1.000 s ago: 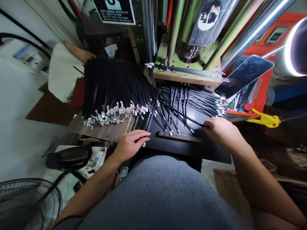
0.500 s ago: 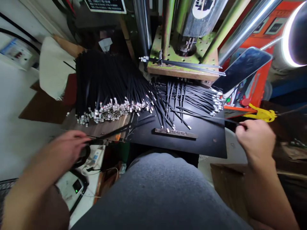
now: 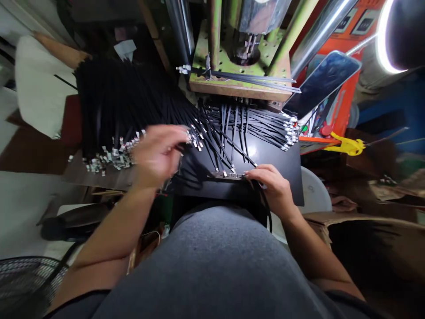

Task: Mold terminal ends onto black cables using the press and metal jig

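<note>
My right hand (image 3: 274, 184) pinches a black cable tie (image 3: 266, 206), whose loop hangs down towards my lap. Its fingertips are at the right end of a slotted metal bar (image 3: 229, 176) on the black tabletop (image 3: 285, 181). My left hand (image 3: 158, 155) is smeared by motion above the edge of a big bundle of black cable ties (image 3: 119, 102) with silver heads. The left fingers point at those heads, but I cannot see whether they grip one. Loose ties (image 3: 215, 141) fan out between the bundle and the bar.
A green press base (image 3: 245, 79) stands behind the ties, with several ties lying across its front. To the right are a phone-like dark panel (image 3: 323, 82), an orange cabinet (image 3: 348, 99), a yellow hook-shaped part (image 3: 348, 145) and a ring lamp (image 3: 380, 40). An open cardboard box (image 3: 320, 221) sits lower right.
My right hand has come inward from the far right to the bar. My left hand has moved up and right from the table's left edge to the bundle. The view has shifted too.
</note>
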`<state>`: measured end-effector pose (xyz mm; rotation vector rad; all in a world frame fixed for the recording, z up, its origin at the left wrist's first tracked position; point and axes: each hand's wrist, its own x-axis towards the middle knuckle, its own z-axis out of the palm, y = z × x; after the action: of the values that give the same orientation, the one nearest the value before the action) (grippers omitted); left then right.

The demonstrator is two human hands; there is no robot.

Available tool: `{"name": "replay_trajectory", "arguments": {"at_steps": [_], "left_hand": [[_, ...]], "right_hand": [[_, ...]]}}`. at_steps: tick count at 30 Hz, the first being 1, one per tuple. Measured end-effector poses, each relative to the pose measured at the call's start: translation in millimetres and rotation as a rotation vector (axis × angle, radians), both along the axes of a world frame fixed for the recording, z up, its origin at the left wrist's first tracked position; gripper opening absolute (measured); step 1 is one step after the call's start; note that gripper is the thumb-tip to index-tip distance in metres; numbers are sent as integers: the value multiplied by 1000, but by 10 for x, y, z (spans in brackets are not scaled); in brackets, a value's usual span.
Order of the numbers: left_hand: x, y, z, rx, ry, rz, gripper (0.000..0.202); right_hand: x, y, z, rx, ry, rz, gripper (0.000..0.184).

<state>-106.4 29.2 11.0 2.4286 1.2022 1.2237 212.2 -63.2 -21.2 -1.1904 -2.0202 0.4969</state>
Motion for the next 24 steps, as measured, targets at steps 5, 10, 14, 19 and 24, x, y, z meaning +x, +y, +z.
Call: {"name": "replay_trajectory", "arguments": {"at_steps": [5,10,14,19,24], "left_hand": [[768,-254,-338,-314,-123,-546,28],[799,-304,-406,-451,-245,-461,23],[738,-317,-371,-473,-277,-425,21],[779,-357,-372,-437,-229,-451,27],[833,-356,-421,-417,-182,-451,26]], "right_hand": [[-111,79,-108,-172,103,-9,14],[-111,96,-172,-178,144,38,6],[-144,92,-218,-136,153,37,12],[-178,72,-269,-26,2,22,17],[-110,48,-224,-61,-67,56,23]]}}
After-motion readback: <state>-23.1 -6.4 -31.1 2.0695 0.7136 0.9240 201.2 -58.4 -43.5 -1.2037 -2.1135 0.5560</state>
